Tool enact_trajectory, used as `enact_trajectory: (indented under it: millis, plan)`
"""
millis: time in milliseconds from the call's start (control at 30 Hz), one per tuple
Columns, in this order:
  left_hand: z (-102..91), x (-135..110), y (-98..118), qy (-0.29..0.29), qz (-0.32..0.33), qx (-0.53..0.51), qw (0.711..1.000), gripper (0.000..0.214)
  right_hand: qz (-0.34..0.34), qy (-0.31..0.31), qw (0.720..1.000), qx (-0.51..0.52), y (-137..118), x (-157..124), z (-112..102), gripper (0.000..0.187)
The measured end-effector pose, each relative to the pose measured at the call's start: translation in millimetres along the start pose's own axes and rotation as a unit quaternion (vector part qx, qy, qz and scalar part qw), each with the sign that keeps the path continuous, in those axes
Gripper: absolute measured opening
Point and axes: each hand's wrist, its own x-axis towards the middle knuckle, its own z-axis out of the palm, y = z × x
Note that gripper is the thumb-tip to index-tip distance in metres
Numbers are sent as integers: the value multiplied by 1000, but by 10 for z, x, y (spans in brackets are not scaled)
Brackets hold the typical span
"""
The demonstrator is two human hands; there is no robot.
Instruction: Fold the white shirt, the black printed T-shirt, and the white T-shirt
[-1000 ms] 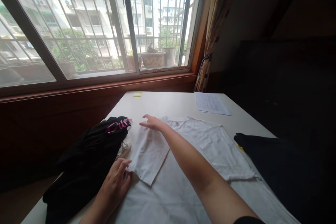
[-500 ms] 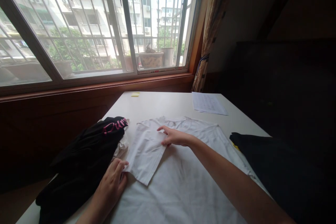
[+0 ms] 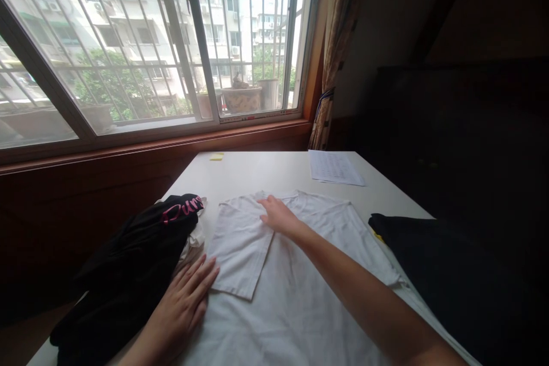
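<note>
A white T-shirt lies flat on the white table, its left sleeve folded inward over the body. My right hand rests flat and open on the upper edge of that folded part, near the collar. My left hand lies flat with fingers stretched out at the shirt's left edge, fingertips beside the folded sleeve's lower corner. Neither hand holds anything.
A pile of black clothing with pink lettering sits left of the shirt. Another dark garment lies at the right. A printed sheet of paper and a yellow sticky note lie at the far end by the window.
My right hand slid from the sleeve's far left corner back to the fold near the collar. My left hand went from gripping the sleeve's lower corner to lying flat beside it.
</note>
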Motion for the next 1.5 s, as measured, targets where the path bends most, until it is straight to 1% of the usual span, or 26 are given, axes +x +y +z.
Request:
enact_trajectory:
  millis: [33, 100, 200, 267, 367, 467, 633, 733, 867, 933, 1000, 1100, 1200, 1333, 1433, 1500]
  plan:
    - [-3, 4, -3, -10, 6, 11, 1000, 67, -28, 14, 999, -14, -77, 16, 67, 50]
    - [-5, 6, -7, -25, 11, 25, 999, 65, -94, 14, 995, -33, -252, 59, 243, 43]
    - [2, -8, -6, -33, 18, 38, 999, 67, -190, -15, 980, -53, -503, 162, 571, 48]
    - [15, -27, 1, -25, 22, 47, 998, 69, -210, -27, 975, -72, -621, 255, 779, 57]
    - [37, -62, 24, -13, 14, 58, 998, 71, -193, -28, 975, -102, -708, 418, 994, 69]
    - [45, -88, 49, -10, 7, 52, 999, 72, -175, -30, 977, -118, -732, 579, 1073, 71]
    - [17, -79, 58, -5, 12, 32, 999, 70, -170, -36, 977, -125, -742, 756, 1080, 71]
    - [2, -67, 51, -2, 9, 18, 1000, 69, -168, -37, 977, -127, -745, 793, 1084, 71]
    - [-2, -74, 40, -6, -2, 1, 1000, 69, -167, -29, 977, -130, -744, 764, 1076, 68]
    - [-5, -83, 33, -11, -3, 1, 1000, 70, -159, -14, 978, -133, -724, 719, 1039, 65]
    - [-8, -88, 22, -18, -8, -6, 1000, 71, -148, 7, 979, -139, -666, 661, 956, 62]
    - [-1, -83, 3, -16, -12, -17, 1000, 70, -122, 41, 980, -151, -460, 553, 722, 58]
    - [8, -53, -11, 2, -6, -10, 1000, 66, -67, 69, 981, -168, -89, 409, 369, 57]
    - [-36, 72, -11, 27, -3, -31, 999, 49, 29, 104, 975, -193, 553, 95, -147, 58]
    - [-90, 313, -6, 24, -20, -64, 997, 40, 90, 132, 965, -208, 977, -207, -429, 61]
    - [-81, 577, -4, 15, -44, -92, 995, 40, 120, 144, 959, -212, 1178, -381, -527, 59]
